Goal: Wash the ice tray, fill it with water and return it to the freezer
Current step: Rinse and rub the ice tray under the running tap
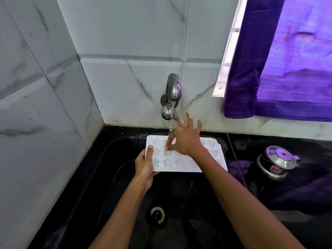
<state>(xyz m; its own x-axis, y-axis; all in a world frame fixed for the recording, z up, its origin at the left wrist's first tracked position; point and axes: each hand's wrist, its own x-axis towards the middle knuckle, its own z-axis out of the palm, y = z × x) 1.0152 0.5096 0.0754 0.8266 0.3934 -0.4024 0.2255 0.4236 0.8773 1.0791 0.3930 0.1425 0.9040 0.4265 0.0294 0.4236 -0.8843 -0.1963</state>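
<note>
A white ice tray (212,155) with star and heart shaped cells is held level over the black sink (111,194). My left hand (144,165) grips the tray's left edge, thumb on top. Over the tray's middle is my right hand (185,139), fingers spread, thumb and forefinger touching a cell. A thin stream of water (170,127) runs from the metal tap (171,97) down onto the tray's far edge, just left of my right hand.
The sink drain (157,213) lies below my arms. A steel pressure cooker (277,163) stands on the black counter at the right. A purple curtain (287,60) hangs over the window at upper right. Grey marble tiles (45,87) cover the walls.
</note>
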